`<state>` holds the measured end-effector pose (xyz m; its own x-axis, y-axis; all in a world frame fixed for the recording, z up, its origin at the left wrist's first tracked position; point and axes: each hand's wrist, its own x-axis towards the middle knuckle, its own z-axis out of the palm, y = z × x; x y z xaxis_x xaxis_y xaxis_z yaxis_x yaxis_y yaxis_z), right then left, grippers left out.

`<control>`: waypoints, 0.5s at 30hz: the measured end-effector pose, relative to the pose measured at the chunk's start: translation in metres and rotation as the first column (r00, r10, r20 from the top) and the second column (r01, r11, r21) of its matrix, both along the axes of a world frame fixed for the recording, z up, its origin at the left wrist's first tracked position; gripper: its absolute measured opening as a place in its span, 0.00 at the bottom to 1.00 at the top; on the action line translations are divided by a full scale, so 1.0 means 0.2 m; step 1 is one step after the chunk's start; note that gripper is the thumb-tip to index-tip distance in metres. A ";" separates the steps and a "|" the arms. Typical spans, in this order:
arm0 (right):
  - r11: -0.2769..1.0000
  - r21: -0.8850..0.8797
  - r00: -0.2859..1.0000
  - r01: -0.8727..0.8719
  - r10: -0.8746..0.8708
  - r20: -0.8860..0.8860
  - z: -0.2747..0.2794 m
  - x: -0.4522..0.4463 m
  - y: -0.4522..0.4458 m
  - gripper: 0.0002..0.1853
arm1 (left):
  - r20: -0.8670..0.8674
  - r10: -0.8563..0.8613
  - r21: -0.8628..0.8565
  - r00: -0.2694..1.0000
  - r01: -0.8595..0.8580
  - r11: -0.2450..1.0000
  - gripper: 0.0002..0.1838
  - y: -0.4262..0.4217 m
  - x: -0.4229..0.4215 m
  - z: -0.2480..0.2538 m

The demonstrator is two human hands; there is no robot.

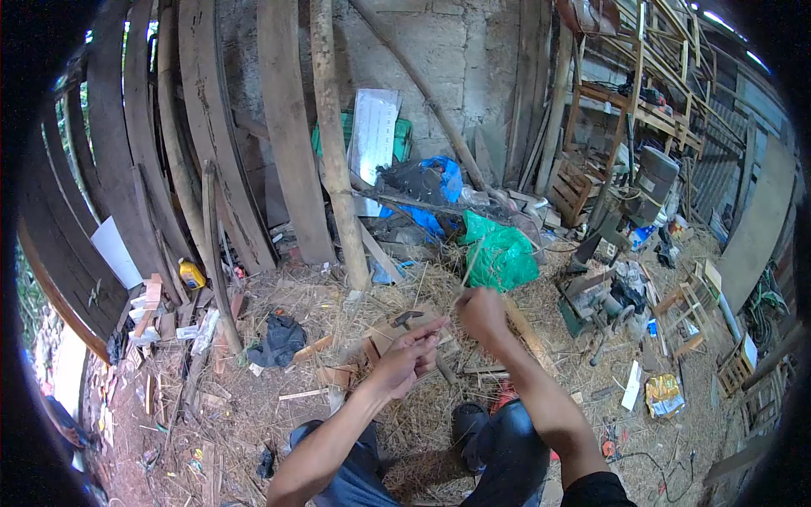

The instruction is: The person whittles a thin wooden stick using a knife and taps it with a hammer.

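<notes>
We note the right hand [482, 318] clenched in a fist, raised over the floor in front of the knees; a thin stick [475, 260] shows at its far side, but we cannot tell whether the fist grips it or merely overlaps it in view. The left hand [400, 367] sits just beside, a little lower and nearer the body, index finger reaching toward the fist and the other fingers curled; we cannot tell whether it pinches anything small. Key relation, in our judgement: the stick lies directly beyond the right hand, long axis running away from the body with its far end leaning slightly right, so the right is the nearer hand and the left fingertips come at it from the side. Just beyond the left fingers we record a hammer [408, 318], its head lying roughly crosswise on a board [382, 336]; most of the handle is hidden, and the left hand is the nearer to it. Farther out: a green bag [503, 253] past the right fist, a black cloth [277, 342] on the straw-strewn floor to the left, a blue tarp [448, 179] in the heap behind, then a post [331, 127] and the block wall [422, 59].
</notes>
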<state>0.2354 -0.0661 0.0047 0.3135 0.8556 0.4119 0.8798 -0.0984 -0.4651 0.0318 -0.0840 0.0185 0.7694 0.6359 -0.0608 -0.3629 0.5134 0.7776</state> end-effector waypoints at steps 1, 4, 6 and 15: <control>1.000 -0.004 1.000 0.008 -0.008 -0.003 0.01 0.05 0.02 0.16 | -0.020 -0.047 -0.028 0.999 0.047 0.999 0.21 -0.01 0.00 0.00; 0.930 -0.145 0.928 0.337 -0.354 -0.114 -0.03 0.28 0.02 0.15 | -0.076 -0.111 -0.050 0.991 0.108 0.993 0.22 -0.04 0.03 -0.01; 0.958 -0.102 0.954 0.267 -0.278 -0.110 -0.10 0.32 -0.02 0.15 | -0.111 -0.116 -0.041 0.987 0.112 0.993 0.22 -0.01 0.03 -0.03; 0.948 0.252 0.934 -0.192 0.255 -0.251 0.16 -0.16 -0.17 0.15 | -0.029 0.190 -0.001 0.981 -0.190 0.982 0.21 0.18 0.02 -0.02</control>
<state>0.2038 -0.1004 0.0370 0.2535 0.8143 0.5222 0.6995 0.2186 -0.6804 0.0367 -0.0471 0.0153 0.6323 0.7702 -0.0842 -0.4315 0.4403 0.7874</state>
